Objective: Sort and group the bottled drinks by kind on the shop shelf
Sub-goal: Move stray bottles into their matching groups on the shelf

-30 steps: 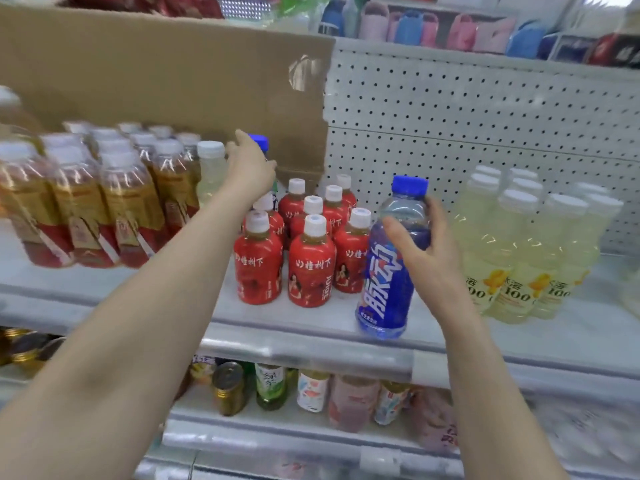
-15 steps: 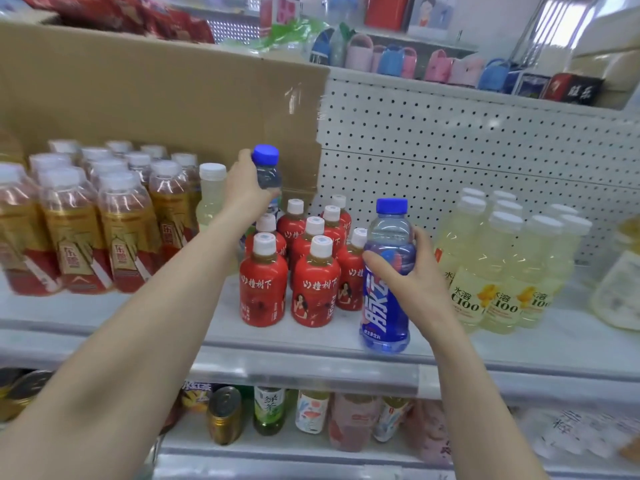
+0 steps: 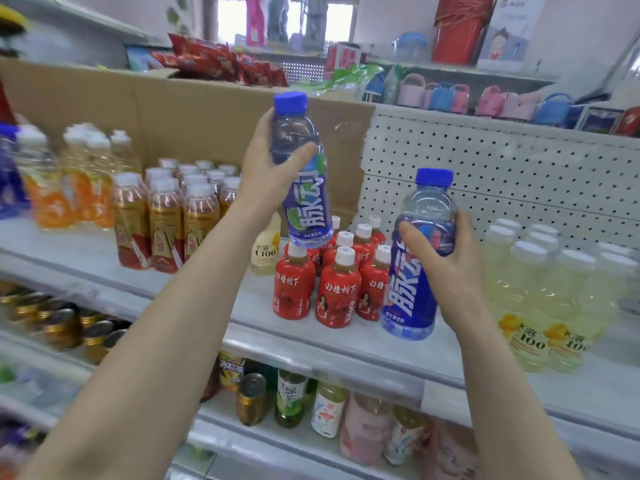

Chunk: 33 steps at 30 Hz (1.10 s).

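My left hand (image 3: 268,171) grips a blue-capped bottle with a blue and green label (image 3: 304,202), held in the air above the cluster of small red bottles (image 3: 332,285). My right hand (image 3: 440,268) grips a second blue bottle (image 3: 412,296) by its upper body, just above the shelf board (image 3: 207,299), right of the red bottles. Pale yellow bottles (image 3: 547,289) stand in a group at the right. Amber tea bottles (image 3: 166,220) stand at the left, with orange drinks (image 3: 55,199) beyond them. A single pale yellow bottle (image 3: 265,251) stands behind my left forearm.
A cardboard sheet (image 3: 173,123) lines the shelf back at the left, white pegboard (image 3: 502,181) at the right. The lower shelf holds cans (image 3: 251,398) and mixed bottles (image 3: 327,410). Snack bags (image 3: 221,64) and small pastel containers (image 3: 446,97) sit on top.
My left hand has lifted a blue bottle from behind the red bottles up into the air. My right hand has raised its blue bottle slightly off the shelf. The view tilted up.
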{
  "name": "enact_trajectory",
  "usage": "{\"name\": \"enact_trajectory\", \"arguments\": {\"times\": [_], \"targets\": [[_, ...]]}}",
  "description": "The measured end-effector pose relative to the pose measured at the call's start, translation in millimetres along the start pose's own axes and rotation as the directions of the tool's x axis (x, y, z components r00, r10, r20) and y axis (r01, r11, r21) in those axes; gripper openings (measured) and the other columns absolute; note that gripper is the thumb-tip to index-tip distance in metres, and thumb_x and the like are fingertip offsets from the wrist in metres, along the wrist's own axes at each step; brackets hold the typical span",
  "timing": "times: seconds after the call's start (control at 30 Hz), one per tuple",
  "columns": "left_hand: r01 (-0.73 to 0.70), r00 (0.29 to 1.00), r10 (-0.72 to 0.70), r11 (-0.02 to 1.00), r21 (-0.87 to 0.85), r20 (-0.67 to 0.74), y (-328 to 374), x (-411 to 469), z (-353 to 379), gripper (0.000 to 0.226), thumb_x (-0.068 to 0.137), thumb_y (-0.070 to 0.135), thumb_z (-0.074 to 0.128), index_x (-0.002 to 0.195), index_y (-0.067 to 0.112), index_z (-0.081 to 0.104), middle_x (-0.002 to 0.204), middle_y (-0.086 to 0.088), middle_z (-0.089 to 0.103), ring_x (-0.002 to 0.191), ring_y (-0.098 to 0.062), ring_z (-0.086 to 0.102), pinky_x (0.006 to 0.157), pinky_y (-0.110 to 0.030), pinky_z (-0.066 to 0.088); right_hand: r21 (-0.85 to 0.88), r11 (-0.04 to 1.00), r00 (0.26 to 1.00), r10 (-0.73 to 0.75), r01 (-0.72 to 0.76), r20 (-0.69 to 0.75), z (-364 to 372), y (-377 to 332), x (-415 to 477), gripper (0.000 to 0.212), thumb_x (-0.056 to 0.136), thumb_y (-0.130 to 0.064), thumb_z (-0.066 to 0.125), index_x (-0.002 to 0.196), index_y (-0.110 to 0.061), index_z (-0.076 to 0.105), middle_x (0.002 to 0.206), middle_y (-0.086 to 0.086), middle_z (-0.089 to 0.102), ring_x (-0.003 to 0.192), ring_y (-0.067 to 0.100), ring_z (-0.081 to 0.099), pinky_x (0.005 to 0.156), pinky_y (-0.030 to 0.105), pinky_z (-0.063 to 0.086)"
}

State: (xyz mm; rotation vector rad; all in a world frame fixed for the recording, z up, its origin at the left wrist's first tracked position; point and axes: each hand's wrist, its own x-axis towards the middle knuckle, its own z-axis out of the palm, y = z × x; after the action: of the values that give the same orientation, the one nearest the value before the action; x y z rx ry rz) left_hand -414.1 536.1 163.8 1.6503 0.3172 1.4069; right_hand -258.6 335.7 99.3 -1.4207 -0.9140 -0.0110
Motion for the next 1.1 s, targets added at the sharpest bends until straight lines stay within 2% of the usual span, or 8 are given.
{"name": "enact_trajectory", "arguments": {"times": [0.17,0.33,0.5,0.67,0.8,0.93,1.03,1.1], "targets": [[0.135,0.989,-0.14,0.987,-0.089,-0.045,19,-55,-27,0.062,0.086,0.026,0.076,0.139,0.011,0.046,0.119,-0.002,0.07,0.099,-0.014,0.073,0.08,-0.028,0.057,0.105,0.994,0.991,-0.004,-0.01,0.132,17,-16,-14,0.038,0.081,-0.053,0.079,0.109,-0.049,0.053,0.097,-0.025,0.074,0.086,0.005,0.075,0.075,0.032,0.058],[0.275,0.958,-0.28,0.957,-0.094,-0.055,24,-114,-72,0.049,0.091,0.023,0.071,0.135,0.014,0.051,0.109,-0.001,0.073,0.085,-0.013,0.075,0.063,-0.025,0.056,0.133,0.99,0.972,0.004,-0.036,0.233,57,-18,-51,0.06,0.069,-0.063,0.077,0.118,-0.035,0.056,0.103,-0.014,0.075,0.089,0.01,0.076,0.083,0.04,0.062],[0.32,0.943,-0.319,0.947,-0.013,-0.096,13,-145,-139,0.054,0.091,0.027,0.07,0.139,0.016,0.048,0.122,-0.003,0.069,0.102,-0.018,0.071,0.074,-0.029,0.056,0.124,0.991,0.955,0.008,-0.046,0.295,114,-20,-83,0.052,0.076,-0.057,0.08,0.118,-0.042,0.054,0.106,-0.022,0.073,0.09,0.005,0.075,0.079,0.035,0.062],[0.372,0.923,-0.371,0.928,-0.014,-0.103,-3,-151,-224,0.048,0.091,0.026,0.071,0.134,0.017,0.052,0.117,-0.003,0.072,0.095,-0.018,0.074,0.07,-0.03,0.056,0.161,0.984,0.946,0.019,-0.075,0.323,198,-35,-111,0.055,0.076,-0.052,0.081,0.121,-0.033,0.057,0.106,-0.018,0.075,0.091,0.006,0.075,0.08,0.034,0.06],[0.363,0.922,-0.361,0.932,-0.01,-0.142,-13,-145,-303,0.038,0.089,0.022,0.072,0.124,0.02,0.056,0.114,-0.004,0.072,0.096,-0.02,0.073,0.078,-0.034,0.057,0.195,0.977,0.943,0.013,-0.083,0.333,278,-48,-132,0.041,0.084,-0.039,0.082,0.116,-0.036,0.056,0.102,-0.025,0.074,0.088,0.001,0.074,0.068,0.016,0.056],[0.372,0.912,-0.363,0.928,0.011,-0.192,-22,-136,-379,0.043,0.082,0.029,0.076,0.12,0.026,0.058,0.113,0.0,0.073,0.095,-0.016,0.074,0.075,-0.032,0.057,0.214,0.972,0.937,0.019,-0.099,0.349,353,-63,-146,0.052,0.082,-0.044,0.082,0.125,-0.033,0.054,0.109,-0.018,0.073,0.093,0.004,0.074,0.074,0.024,0.059],[0.381,0.9,-0.368,0.924,0.015,-0.234,-30,-126,-429,0.058,0.074,0.036,0.078,0.126,0.023,0.056,0.121,-0.006,0.07,0.103,-0.022,0.071,0.085,-0.04,0.057,0.235,0.966,0.927,0.01,-0.105,0.374,404,-74,-147,0.051,0.083,-0.041,0.082,0.125,-0.031,0.055,0.105,-0.022,0.073,0.09,0.002,0.074,0.068,0.016,0.057],[0.376,0.895,-0.356,0.926,0.028,-0.269,-39,-115,-461,0.061,0.08,0.033,0.08,0.133,0.016,0.054,0.125,-0.009,0.068,0.108,-0.026,0.07,0.089,-0.044,0.056,0.246,0.964,0.92,-0.001,-0.103,0.391,438,-78,-144,0.047,0.084,-0.037,0.082,0.122,-0.031,0.055,0.104,-0.022,0.074,0.09,0.003,0.074,0.069,0.015,0.056]]}}
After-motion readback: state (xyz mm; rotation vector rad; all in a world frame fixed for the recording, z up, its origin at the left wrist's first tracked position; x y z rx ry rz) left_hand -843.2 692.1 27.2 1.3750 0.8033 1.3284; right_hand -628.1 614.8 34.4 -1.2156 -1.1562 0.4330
